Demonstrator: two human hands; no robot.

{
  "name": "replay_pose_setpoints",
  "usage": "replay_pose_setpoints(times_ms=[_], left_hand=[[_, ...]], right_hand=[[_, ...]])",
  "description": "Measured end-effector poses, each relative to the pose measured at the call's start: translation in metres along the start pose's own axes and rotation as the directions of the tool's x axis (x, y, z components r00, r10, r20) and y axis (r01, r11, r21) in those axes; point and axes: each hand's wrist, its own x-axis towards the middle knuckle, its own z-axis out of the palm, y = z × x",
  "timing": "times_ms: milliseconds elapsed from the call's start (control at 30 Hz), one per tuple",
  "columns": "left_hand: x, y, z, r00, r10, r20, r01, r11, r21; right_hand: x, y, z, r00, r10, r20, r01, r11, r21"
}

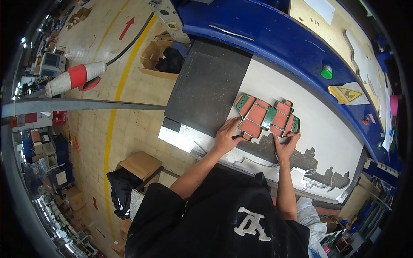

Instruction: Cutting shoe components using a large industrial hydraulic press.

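Observation:
A cutting die (267,118) with a green frame and red padding lies on, or just above, a white sheet (331,133); the gap cannot be made out. My left hand (226,136) grips its near left edge, thumb and fingers bent round the rim. At the near right edge, my right hand (285,147) holds it between thumb and fingers. Along the sheet's near side, jagged cut-outs bare the dark grey board (303,161) beneath. Left of the sheet, a black flat surface (206,86) is uncovered.
A blue machine beam (275,34) with a green push button (326,72) and a yellow warning label (350,93) crosses the far side. A grey bar (86,105) reaches in from the left. Cardboard boxes (140,164) stand on the floor, and a thick cable (133,41) hangs at upper left.

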Motion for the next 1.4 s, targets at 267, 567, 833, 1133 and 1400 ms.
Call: replay_pose_setpoints(times_ms=[267, 567, 833, 1133, 1400], left_hand=[[-0.004, 0.0, 0.001, 1.0, 0.003, 0.013, -0.003, 1.0, 0.002], [0.003, 0.0, 0.006, 0.999, -0.011, -0.042, 0.011, 1.0, -0.001], [0.011, 0.007, 0.0, 0.998, 0.063, -0.029, -0.063, 0.998, -0.006], [-0.092, 0.038, -0.033, 0.936, 0.151, 0.317, -0.141, 0.989, -0.052], [-0.075, 0.048, -0.044, 0.749, 0.2, 0.631, -0.17, 0.979, -0.109]], right_hand=[[-0.004, -0.002, -0.002, 1.0, 0.01, 0.0, -0.01, 1.0, -0.004], [0.0, 0.007, -0.001, 0.997, -0.068, -0.046, 0.064, 0.994, -0.086], [0.008, 0.007, -0.004, 1.0, -0.013, -0.028, 0.011, 0.997, -0.07], [-0.018, -0.016, -0.04, 0.996, 0.081, -0.022, -0.082, 0.997, -0.013], [-0.029, -0.059, -0.074, 0.987, 0.058, 0.152, -0.094, 0.966, 0.242]])
